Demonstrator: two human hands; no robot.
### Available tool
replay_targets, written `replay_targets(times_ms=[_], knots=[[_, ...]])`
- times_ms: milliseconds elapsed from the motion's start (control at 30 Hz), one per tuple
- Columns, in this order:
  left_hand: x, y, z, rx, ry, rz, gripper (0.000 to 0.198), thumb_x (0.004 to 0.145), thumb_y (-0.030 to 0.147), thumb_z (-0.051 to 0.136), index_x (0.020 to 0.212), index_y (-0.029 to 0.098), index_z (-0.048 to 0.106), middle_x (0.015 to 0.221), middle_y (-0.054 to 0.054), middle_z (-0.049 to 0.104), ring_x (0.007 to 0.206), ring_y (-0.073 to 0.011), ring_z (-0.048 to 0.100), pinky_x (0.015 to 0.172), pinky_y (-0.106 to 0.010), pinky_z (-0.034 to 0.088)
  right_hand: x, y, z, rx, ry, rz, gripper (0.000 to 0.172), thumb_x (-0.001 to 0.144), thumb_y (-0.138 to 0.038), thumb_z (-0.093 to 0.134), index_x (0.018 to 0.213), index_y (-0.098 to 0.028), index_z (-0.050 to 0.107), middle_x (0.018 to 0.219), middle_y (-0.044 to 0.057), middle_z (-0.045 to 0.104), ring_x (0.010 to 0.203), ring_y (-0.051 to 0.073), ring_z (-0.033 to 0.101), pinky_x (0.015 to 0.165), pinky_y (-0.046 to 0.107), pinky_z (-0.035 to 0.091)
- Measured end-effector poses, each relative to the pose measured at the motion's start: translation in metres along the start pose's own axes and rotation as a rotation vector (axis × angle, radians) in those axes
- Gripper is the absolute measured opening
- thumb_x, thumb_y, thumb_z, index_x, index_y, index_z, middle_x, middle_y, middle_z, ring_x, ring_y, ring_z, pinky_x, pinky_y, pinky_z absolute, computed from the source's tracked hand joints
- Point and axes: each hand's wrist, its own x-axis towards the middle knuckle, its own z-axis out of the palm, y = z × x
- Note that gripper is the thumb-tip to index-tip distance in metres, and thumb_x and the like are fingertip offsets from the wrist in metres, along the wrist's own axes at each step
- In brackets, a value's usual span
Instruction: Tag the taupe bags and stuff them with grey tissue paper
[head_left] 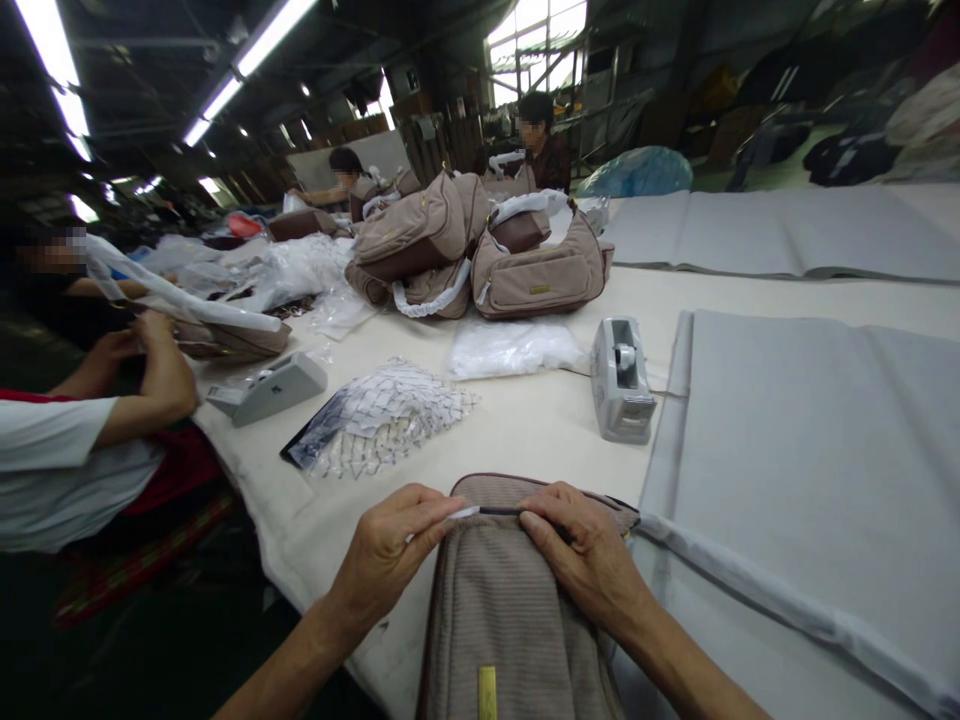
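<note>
A taupe ribbed-fabric handbag point(499, 590) with a brass-coloured plate point(487, 690) lies on the table close in front of me. At its far edge, my left hand point(397, 535) pinches a small white strip point(466, 512) between thumb and fingers. A thin dark strip point(499, 511) runs from the white one across to my right hand point(581, 550). The thumb and fingers of that hand close on the dark strip's other end and press against the bag. A handle wrapped in white point(720, 565) stretches off to the right.
Ahead stand a tape dispenser point(626, 385), a second dispenser point(274, 388), a bag of small tags point(397, 415) and clear plastic bags point(514, 348). More handbags point(540, 265) are piled behind. Grey sheets point(817, 450) cover the right side. A co-worker point(82, 450) handles a bag at left.
</note>
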Motion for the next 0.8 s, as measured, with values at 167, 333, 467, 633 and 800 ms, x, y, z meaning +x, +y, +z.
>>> replay_targets(times_ms=[167, 333, 467, 633, 800], knots=[[0.001, 0.002, 0.004, 0.002, 0.012, 0.026, 0.023, 0.086, 0.014, 0.057, 0.106, 0.020, 0.067, 0.087, -0.003, 0.065, 0.079, -0.0100, 0.063, 0.069, -0.016, 0.050, 0.000, 0.000, 0.000, -0.006, -0.004, -0.012, 0.017, 0.089, -0.022, 0.050, 0.080, -0.019, 0.065, 0.078, 0.002, 0.059, 0.079, 0.017, 0.054, 0.071, 0.029, 0.040], [0.009, 0.010, 0.011, 0.008, 0.006, 0.075, 0.024, 0.085, 0.012, 0.057, 0.107, 0.018, 0.067, 0.089, -0.005, 0.066, 0.081, -0.0114, 0.063, 0.072, -0.018, 0.051, 0.003, -0.003, 0.004, -0.071, -0.013, -0.035, 0.017, 0.089, -0.021, 0.051, 0.083, -0.020, 0.066, 0.079, 0.002, 0.059, 0.080, 0.017, 0.054, 0.073, 0.029, 0.040], [0.017, 0.016, 0.012, 0.013, -0.004, 0.053, 0.022, 0.085, 0.015, 0.058, 0.104, 0.017, 0.068, 0.090, -0.005, 0.067, 0.084, -0.0129, 0.064, 0.076, -0.020, 0.052, 0.004, -0.005, 0.006, -0.118, -0.022, -0.037, 0.018, 0.089, -0.021, 0.050, 0.085, -0.020, 0.068, 0.077, 0.003, 0.058, 0.079, 0.017, 0.053, 0.072, 0.029, 0.039], [0.014, 0.009, 0.001, -0.044, -0.026, -0.055, 0.019, 0.086, 0.017, 0.058, 0.100, 0.020, 0.070, 0.089, -0.003, 0.070, 0.083, -0.0125, 0.066, 0.075, -0.018, 0.052, 0.002, -0.002, 0.003, -0.047, -0.009, -0.024, 0.019, 0.090, -0.021, 0.049, 0.084, -0.020, 0.067, 0.079, 0.002, 0.060, 0.080, 0.017, 0.055, 0.073, 0.029, 0.041], [0.004, 0.003, -0.005, -0.066, -0.019, -0.114, 0.017, 0.085, 0.018, 0.059, 0.096, 0.020, 0.071, 0.088, -0.003, 0.071, 0.082, -0.0131, 0.066, 0.073, -0.019, 0.052, 0.002, 0.000, 0.004, -0.036, -0.001, -0.039, 0.019, 0.089, -0.021, 0.049, 0.084, -0.019, 0.067, 0.079, 0.003, 0.060, 0.079, 0.017, 0.056, 0.072, 0.029, 0.041]])
